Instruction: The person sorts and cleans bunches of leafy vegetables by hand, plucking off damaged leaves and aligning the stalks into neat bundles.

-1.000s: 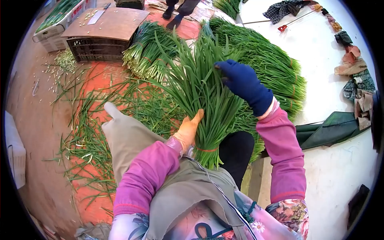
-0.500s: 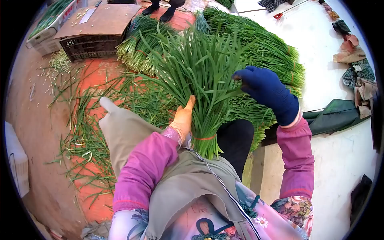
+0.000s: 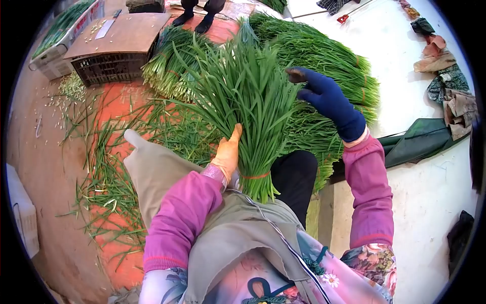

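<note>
A bundle of long green leafy stalks (image 3: 253,111), tied near its base with a red band, stands upright in front of my lap. My left hand (image 3: 227,152), in an orange glove, grips its left side; the fingers behind the stalks are hidden. To the right of the leaves is my right hand (image 3: 324,96), in a dark blue glove with dark fingertips. Its fingers are apart and it holds nothing. A large pile of banded green bundles (image 3: 329,61) lies beyond the right hand.
More bundles (image 3: 169,66) lie beside a dark crate with a brown board (image 3: 121,35). Loose leaves (image 3: 187,126) cover the red sheet (image 3: 114,253). At the top, a person's feet (image 3: 204,24) show. A white crate (image 3: 63,43) stands top left, green cloth (image 3: 420,142) right.
My right hand has drawn back from the leaves to the right, then risen slightly with its fingers spread. My left hand keeps hold of the bundle. The whole view has shifted slightly.
</note>
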`<act>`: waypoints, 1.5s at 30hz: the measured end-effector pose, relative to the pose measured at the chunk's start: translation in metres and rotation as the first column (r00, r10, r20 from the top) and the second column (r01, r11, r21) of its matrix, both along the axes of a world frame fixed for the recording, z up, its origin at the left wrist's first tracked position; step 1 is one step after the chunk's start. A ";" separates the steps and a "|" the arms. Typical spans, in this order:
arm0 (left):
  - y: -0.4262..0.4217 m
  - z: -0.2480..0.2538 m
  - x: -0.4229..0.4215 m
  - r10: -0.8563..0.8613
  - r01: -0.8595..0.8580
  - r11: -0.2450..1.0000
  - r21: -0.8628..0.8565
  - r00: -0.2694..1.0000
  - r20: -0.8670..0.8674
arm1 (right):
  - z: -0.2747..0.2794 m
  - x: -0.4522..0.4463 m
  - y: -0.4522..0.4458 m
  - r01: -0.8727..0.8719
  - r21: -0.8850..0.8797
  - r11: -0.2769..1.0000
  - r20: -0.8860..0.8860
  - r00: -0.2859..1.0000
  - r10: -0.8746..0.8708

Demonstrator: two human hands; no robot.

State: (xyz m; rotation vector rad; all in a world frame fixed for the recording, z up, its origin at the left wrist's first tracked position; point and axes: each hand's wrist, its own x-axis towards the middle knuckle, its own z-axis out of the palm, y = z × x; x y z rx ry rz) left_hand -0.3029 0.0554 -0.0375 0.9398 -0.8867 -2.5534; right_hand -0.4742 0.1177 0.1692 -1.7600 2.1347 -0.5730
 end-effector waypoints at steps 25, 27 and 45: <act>-0.001 -0.014 -0.003 -0.027 0.043 0.991 -0.130 0.992 0.123 | -0.075 0.038 -0.002 -0.377 0.355 0.856 -0.530 0.673 0.516; 0.000 -0.012 -0.003 -0.029 0.041 0.997 -0.067 0.985 0.170 | -0.077 0.034 0.002 -0.302 0.421 0.856 -0.580 0.635 0.510; 0.001 -0.016 -0.004 -0.016 0.067 0.940 -0.333 0.988 0.154 | -0.102 0.044 0.012 -0.309 0.266 0.913 -0.436 0.806 0.400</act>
